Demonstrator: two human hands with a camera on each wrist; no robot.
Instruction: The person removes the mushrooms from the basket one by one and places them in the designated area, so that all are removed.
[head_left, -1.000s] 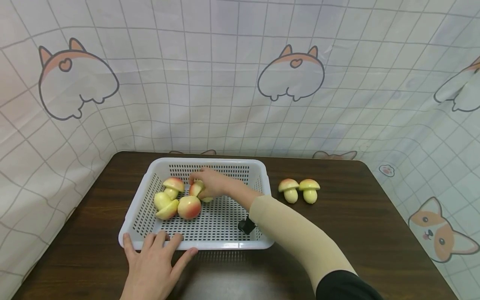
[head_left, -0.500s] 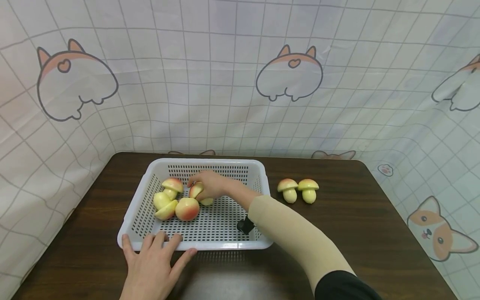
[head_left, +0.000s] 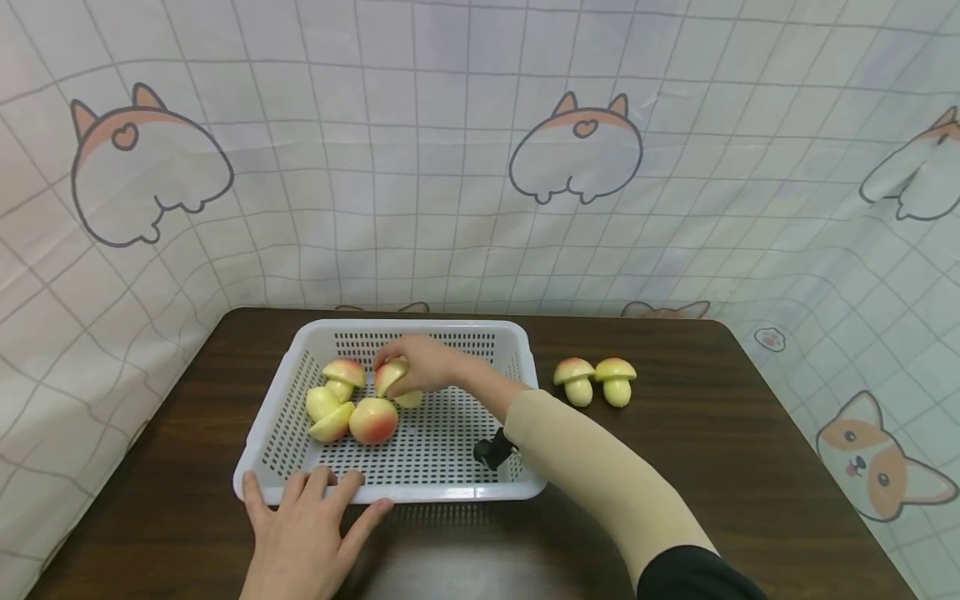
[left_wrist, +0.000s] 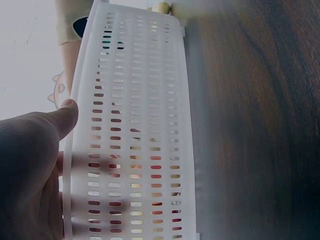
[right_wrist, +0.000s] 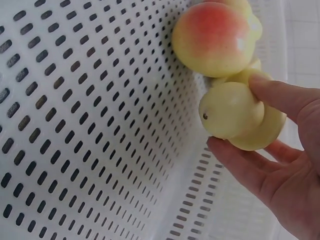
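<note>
My right hand (head_left: pixel 420 365) pinches a toy mushroom (right_wrist: pixel 231 110), yellow with a red-tinged cap, inside the white perforated basket (head_left: pixel 420 492). In the right wrist view its thumb lies on one side and the fingertips on the other, with the round stem end facing the camera. My left hand (head_left: pixel 303 529) holds the front rim; in the left wrist view the fingers reach over it and the thumb (left_wrist: pixel 64 117) lies at the edge. Within the basket, to the left, sit an upright mushroom (head_left: pixel 344 372), a tipped one (head_left: pixel 332 422) and one showing its round cap (head_left: pixel 374 421).
Two more mushrooms (head_left: pixel 574 379) stand side by side on the dark wooden table (head_left: pixel 675 467), right of the basket. A small black device (head_left: pixel 492 451) shows beside the right forearm. Behind the table hangs a white checked cloth (head_left: pixel 420 208) with dog prints.
The right hand and the mushroom in it have risen slightly in the last half second. The left hand stays on the basket rim. The head view has shifted a little.
</note>
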